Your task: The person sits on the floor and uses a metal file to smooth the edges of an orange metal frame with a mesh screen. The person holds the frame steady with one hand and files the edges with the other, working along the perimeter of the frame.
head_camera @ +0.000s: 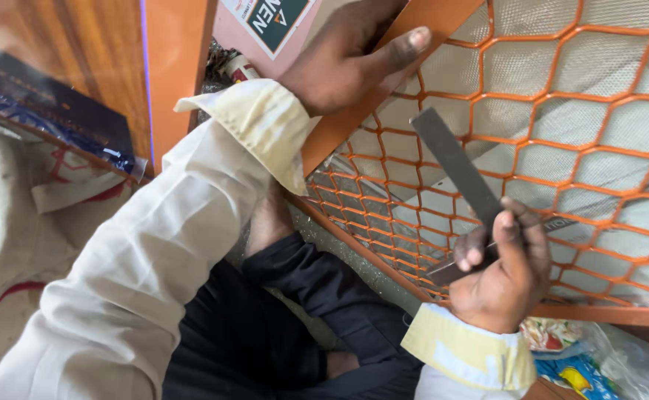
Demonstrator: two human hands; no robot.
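Cluttered floor workspace, wood panel behind, soft daylight.
Upper left: brown wood-grain panel (80, 44) with an orange post (180, 67) beside it. Left edge: pale sackcloth with red stripes (21, 222), dark blue packet (58, 118) above it. Lower right corner: colourful plastic wrappers (591, 363). Even lighting, no hard shadows.

Soft, even daylight is filling the shot, fairly bright, w/ no hard glare. The cream sleeve (154, 252) is catching the most light and is reading close to overexposed along its upper folds. Light seems to be coming from the upper right, since the orange mesh panel (561, 111) is looking pale and washed behind the wires. Shadows are pooling in the dark trousers (265, 326) at btm centre, detail nearly lost there. The flat grey file (454, 163) is staying sharp; left hand (346, 63) slightly soft. Wide-angle stretch is bending things at the edges, esp. the left side.
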